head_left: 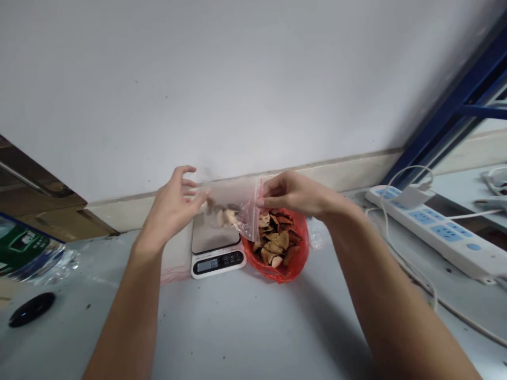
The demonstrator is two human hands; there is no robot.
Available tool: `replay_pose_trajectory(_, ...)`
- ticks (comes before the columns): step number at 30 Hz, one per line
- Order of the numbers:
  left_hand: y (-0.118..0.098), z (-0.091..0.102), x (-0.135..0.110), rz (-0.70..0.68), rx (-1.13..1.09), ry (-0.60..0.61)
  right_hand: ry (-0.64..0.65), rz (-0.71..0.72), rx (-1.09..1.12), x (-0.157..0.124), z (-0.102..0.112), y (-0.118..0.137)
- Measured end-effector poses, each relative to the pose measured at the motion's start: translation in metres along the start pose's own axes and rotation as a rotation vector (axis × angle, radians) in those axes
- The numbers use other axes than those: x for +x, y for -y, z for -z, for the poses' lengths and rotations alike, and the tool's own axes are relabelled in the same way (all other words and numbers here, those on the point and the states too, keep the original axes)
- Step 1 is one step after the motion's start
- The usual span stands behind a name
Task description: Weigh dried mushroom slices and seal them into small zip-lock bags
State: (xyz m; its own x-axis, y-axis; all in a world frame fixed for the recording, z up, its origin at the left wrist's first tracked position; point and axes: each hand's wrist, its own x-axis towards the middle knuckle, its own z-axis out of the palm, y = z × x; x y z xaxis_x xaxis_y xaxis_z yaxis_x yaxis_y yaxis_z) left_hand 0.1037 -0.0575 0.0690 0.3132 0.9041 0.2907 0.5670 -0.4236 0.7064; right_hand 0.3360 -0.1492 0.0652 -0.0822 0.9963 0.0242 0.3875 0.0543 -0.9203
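Two hands [170,207], one raised zip bag [235,192], one scale [209,240], one red bag [303,240], one power strip [433,224], one bottle [29,245]; brown slices [278,241] past my counting.

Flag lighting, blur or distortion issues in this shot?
Head view: diffuse light, soft shadow on the table beside the right forearm; head view: slight overall softness, yet the scale display reads 0.0; head view: small glints on the clear bag and bottle, apparent wide-angle stretching toward the edges.
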Motion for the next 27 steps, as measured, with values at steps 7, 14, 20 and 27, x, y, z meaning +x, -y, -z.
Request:
replay_pose_trajectory(7,-0.013,-0.007,-0.012,-0.264,-0.044,0.704,0.005,0.018,0.051,0.011,-0.021,-0.001)
replay_pose_trajectory(14,-0.008,-0.008,-0.008,-0.253,-0.130,0.723,-0.002,0.063,0.060,0.015,-0.026,-0.006)
replay_pose_trajectory(20,-0.007,-0.008,-0.009,-0.236,-0.099,0.654,0.032,0.091,0.012,0.014,-0.030,-0.002)
replay_pose_trajectory(27,-0.007,-0.011,-0.010,-0.256,-0.100,0.588,0.089,0.076,-0.027,0.013,-0.030,0.001)
